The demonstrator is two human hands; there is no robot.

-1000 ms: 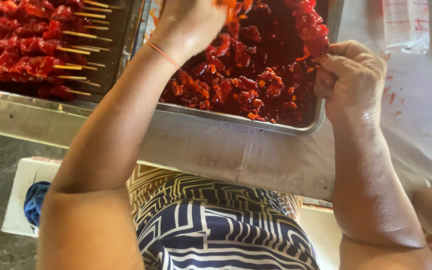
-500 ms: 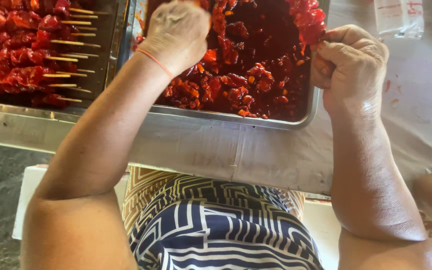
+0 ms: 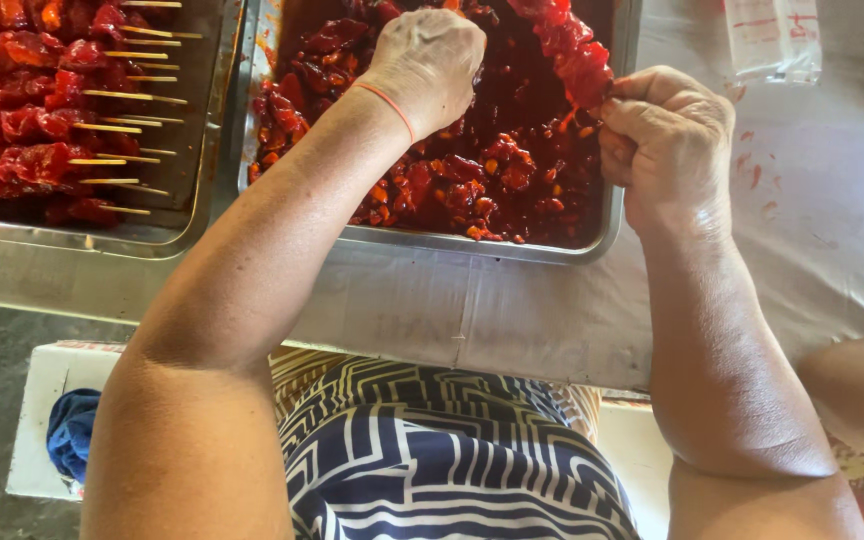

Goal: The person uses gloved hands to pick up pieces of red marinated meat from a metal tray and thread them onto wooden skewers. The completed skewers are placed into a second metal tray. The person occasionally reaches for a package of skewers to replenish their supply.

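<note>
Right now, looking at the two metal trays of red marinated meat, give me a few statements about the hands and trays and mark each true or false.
1. The right hand grips a skewer loaded with red meat. True.
2. The left hand rests on the white table covering. False: it is over the tray of loose red meat pieces.
3. Finished wooden skewers lie in the left tray. True.
4. The left wrist is bare. False: it wears a thin orange band.

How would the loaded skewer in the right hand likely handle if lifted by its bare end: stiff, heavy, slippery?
The skewer of red meat probably stays fairly stiff but front-heavy, since its pieces crowd beyond the right hand. It looks slippery: everything in the tray glistens with sauce. Pieces might slide or spin on the stick.
</note>
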